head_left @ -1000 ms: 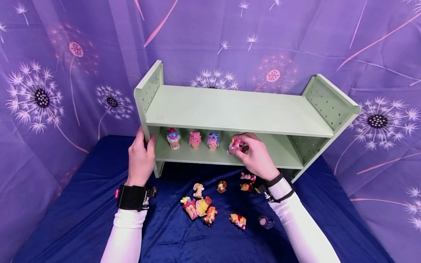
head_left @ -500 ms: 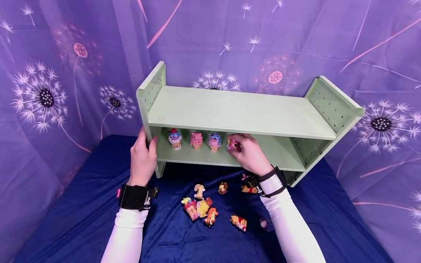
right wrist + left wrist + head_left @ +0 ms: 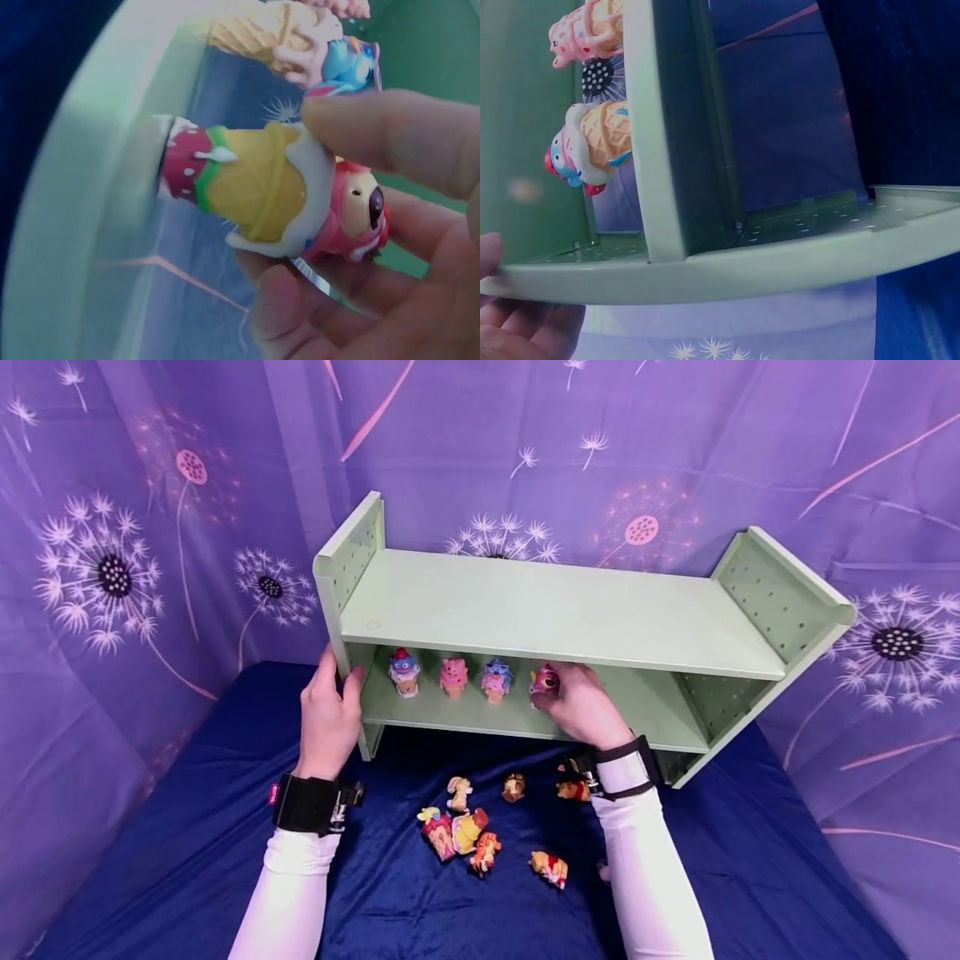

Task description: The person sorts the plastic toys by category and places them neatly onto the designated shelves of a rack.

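My left hand (image 3: pixel 330 718) grips the left side panel of a pale green shelf (image 3: pixel 555 610), thumb inside and fingers outside. In the right wrist view my right hand (image 3: pixel 420 225) holds a pink bear ice-cream-cone figurine (image 3: pixel 259 187) between thumb and fingers. It is upright over the lower board, its base at or very close to the surface. To its left stand a blue-faced cone figurine with a red top (image 3: pixel 405 673), a pink cone figurine (image 3: pixel 453 677) and a blue and pink cone figurine (image 3: pixel 496 681), in a row.
On the dark blue cloth (image 3: pixel 405 910) before the shelf lie several small figurines, among them a rabbit (image 3: pixel 459 793), a tiger (image 3: pixel 485 853) and a yellow bear in red (image 3: pixel 549 867). The right forearm partly covers others. A purple curtain (image 3: pixel 450 435) hangs behind.
My right forearm has swung left and the hand has turned around the pink bear figurine, covering more of it. The left hand keeps its grip on the panel. The head view has shifted slightly.
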`<state>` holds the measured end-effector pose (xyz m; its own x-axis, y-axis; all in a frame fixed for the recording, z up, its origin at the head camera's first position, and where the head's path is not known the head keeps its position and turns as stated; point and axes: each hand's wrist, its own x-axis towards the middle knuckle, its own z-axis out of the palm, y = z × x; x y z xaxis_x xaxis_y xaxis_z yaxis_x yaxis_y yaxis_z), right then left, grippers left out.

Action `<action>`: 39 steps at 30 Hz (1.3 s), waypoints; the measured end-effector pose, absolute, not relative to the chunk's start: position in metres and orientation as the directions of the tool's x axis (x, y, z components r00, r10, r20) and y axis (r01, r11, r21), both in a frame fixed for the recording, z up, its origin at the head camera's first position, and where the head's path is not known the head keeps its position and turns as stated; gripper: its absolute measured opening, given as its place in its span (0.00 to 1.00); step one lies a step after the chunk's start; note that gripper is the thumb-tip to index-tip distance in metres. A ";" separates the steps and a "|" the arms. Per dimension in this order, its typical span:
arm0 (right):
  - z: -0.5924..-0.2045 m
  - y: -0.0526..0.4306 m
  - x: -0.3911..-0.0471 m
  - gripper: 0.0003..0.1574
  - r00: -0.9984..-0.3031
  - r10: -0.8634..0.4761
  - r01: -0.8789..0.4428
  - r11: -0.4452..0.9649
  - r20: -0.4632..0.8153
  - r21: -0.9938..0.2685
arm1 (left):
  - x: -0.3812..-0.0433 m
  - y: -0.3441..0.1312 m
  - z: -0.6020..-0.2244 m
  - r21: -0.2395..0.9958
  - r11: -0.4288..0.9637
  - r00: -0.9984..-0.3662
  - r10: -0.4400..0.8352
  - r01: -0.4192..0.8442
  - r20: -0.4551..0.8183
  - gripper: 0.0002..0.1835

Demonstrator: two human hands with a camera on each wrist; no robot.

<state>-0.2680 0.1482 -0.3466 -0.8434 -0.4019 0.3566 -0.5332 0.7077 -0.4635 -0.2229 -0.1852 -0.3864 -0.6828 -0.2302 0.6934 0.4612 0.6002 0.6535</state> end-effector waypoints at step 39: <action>-0.335 0.155 -0.240 0.54 -0.747 -0.423 -0.617 0.729 0.513 -0.296 | -0.224 -0.185 -0.385 0.650 0.610 -0.676 -0.239 0.454 0.697 0.24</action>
